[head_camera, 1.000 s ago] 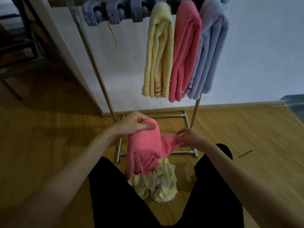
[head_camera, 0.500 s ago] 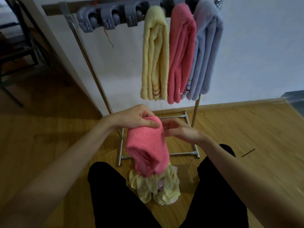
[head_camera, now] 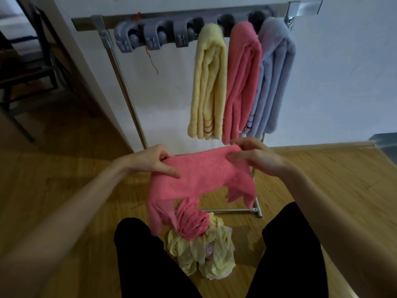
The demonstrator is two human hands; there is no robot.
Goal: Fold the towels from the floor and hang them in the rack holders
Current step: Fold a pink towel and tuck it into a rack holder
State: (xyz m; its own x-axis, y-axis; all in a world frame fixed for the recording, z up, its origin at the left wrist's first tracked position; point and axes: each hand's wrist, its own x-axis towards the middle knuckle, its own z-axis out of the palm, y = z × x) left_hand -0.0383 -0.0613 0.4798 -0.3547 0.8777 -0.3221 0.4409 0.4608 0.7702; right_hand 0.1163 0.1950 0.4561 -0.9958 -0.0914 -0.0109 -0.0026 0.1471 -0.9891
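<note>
I hold a pink towel (head_camera: 199, 179) spread between both hands in front of the rack. My left hand (head_camera: 153, 161) pinches its left top edge and my right hand (head_camera: 255, 157) pinches its right top edge. The towel's lower end hangs bunched onto a yellow towel (head_camera: 202, 254) heaped on the floor between my knees. On the rack's grey holder bar (head_camera: 154, 35), a folded yellow towel (head_camera: 209, 87), a folded pink towel (head_camera: 240, 82) and a folded lilac towel (head_camera: 272, 78) hang from the right-hand holders. Three holders on the left carry nothing.
The rack's metal base frame (head_camera: 255, 209) lies on the wooden floor right behind the heap. A white wall stands behind the rack. A dark chair (head_camera: 28, 67) is at the far left, and a grey object (head_camera: 384, 145) sits at the right edge.
My hands have moved apart and risen, opening the pink towel from a narrow hanging bundle into a wide spread. My right hand now grips its right edge.
</note>
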